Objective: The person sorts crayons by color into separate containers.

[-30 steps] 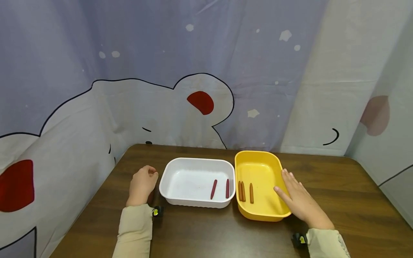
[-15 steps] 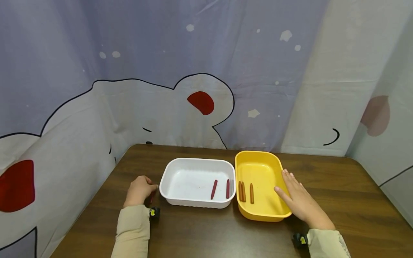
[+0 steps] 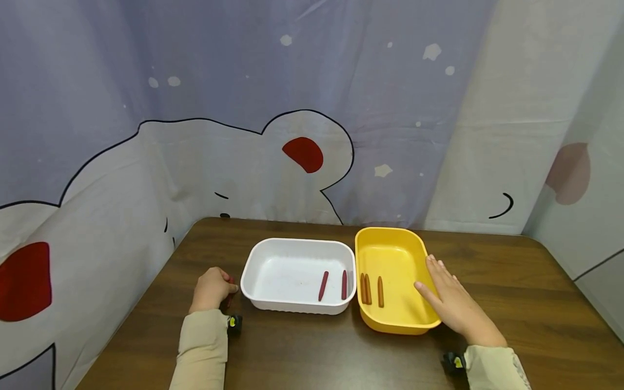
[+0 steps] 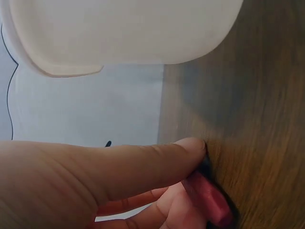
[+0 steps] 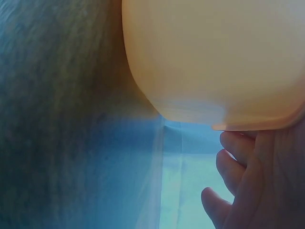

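Note:
To the left of the white tub [image 3: 278, 300], my left hand [image 3: 210, 290] is low at the tabletop and pinches a red crayon [image 4: 209, 198] between thumb and fingers. Much of that crayon is hidden by the hand. My right hand [image 3: 455, 303] rests on the right rim of the yellow tub [image 3: 407, 328], fingers straight and thumb over the inside. Two dark red crayons [image 3: 324, 286] lie apart in the white tub's right part. Along the yellow tub's left side lie three orange-brown crayons [image 3: 380, 292], two of them close together.
Both tubs stand side by side, nearly touching, on a dark wooden table [image 3: 312, 346]. A printed curtain [image 3: 244, 173] hangs right behind the table's back edge and along its sides.
My left hand has come down toward the table beside the white tub; a red crayon's end now shows at its fingertips. The right hand and both tubs have stayed put.

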{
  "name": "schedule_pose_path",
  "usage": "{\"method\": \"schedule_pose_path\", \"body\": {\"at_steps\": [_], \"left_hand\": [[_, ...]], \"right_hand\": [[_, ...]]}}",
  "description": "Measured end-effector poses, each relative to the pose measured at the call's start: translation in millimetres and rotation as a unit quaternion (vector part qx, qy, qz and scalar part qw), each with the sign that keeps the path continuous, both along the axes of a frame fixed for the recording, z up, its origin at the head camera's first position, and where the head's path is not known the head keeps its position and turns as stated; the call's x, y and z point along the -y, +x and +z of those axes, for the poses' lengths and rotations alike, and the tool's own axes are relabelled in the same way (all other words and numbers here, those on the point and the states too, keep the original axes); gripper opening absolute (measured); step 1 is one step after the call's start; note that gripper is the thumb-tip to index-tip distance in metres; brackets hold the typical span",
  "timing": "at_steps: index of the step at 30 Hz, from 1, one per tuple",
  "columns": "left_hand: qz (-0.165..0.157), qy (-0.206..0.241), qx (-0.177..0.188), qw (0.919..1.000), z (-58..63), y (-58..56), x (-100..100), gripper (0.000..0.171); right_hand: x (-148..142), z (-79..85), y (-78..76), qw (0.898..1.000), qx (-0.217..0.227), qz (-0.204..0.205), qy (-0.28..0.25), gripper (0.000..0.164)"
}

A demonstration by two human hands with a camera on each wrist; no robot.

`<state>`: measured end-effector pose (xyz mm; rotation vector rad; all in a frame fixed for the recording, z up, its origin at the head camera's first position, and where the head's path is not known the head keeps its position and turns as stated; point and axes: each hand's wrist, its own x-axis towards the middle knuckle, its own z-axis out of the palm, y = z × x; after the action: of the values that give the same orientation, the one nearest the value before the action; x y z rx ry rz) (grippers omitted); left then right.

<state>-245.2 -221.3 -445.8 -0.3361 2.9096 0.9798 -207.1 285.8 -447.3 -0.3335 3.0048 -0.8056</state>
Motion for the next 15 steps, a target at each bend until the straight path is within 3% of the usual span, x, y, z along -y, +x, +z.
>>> {"method": "schedule_pose_path", "body": {"at_steps": [15], "left_hand": [[0.003,-0.015,-0.037,0.9992,-1.0,-1.5,2.0,0.014]], "right_hand": [[0.3,0.7,0.1,1.0,-0.002,0.0,-0.003,0.08]]}}
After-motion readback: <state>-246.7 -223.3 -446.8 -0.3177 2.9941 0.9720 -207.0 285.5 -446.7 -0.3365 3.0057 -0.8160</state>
